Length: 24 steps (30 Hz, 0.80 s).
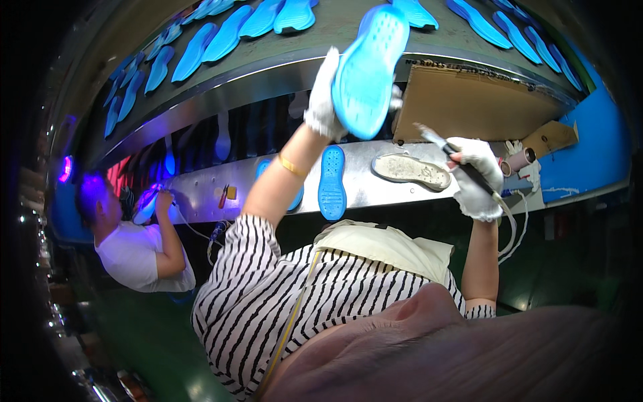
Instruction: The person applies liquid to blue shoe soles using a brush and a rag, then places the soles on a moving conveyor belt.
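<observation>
My left hand (326, 100), in a white glove, is raised and closed around a blue shoe sole (370, 74). The sole stands tilted near the edge of the upper belt and hides most of those fingers. Lower on the right, my gloved right hand (479, 175) is wrapped round a dark-handled brush (469, 171) whose tip points up and left. A pale hose (512, 231) trails down from beside that hand. On the metal bench between my arms lies another blue sole (332, 182), and a dirty white sole (412, 170) rests left of the brush.
Rows of blue soles (228, 35) cover the belt (321, 43) above the bench (362, 194). A cardboard sheet (479, 104) leans at the right, near thread spools (520, 159). Far left, a co-worker (144, 244) handles a sole. Small pliers (223, 196) lie on the bench.
</observation>
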Tool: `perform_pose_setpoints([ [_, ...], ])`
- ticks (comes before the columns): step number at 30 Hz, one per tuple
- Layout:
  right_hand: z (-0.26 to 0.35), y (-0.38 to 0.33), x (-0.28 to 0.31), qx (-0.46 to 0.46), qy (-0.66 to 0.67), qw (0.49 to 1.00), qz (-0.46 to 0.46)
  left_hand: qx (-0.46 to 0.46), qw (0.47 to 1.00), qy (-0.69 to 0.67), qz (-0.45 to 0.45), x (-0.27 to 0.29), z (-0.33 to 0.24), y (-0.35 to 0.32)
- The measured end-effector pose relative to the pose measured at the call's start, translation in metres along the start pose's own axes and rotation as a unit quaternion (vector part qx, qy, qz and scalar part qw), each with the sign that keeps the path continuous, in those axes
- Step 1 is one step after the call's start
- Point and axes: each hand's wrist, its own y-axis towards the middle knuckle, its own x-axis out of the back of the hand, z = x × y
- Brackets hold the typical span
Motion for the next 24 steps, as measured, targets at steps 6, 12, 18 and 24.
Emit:
perform_pose_setpoints([
  [6, -0.002, 0.0, -0.005, 0.084, -0.072, 0.994, -0.001, -0.079, 0.962, -0.18, -0.19, 0.018, -0.06, 0.079],
  [12, -0.017, -0.021, 0.005, 0.029, -0.092, 0.995, -0.037, -0.014, 0.982, 0.068, -0.174, 0.027, -0.043, 0.07],
  [18, -0.034, -0.027, 0.01, 0.022, -0.078, 0.996, -0.039, -0.171, 0.575, 0.794, -0.099, 0.046, -0.11, 0.046],
  [24, -0.031, -0.019, -0.01, 0.034, -0.066, 0.997, -0.029, 0.116, 0.304, 0.923, -0.204, 0.083, -0.175, 0.045],
])
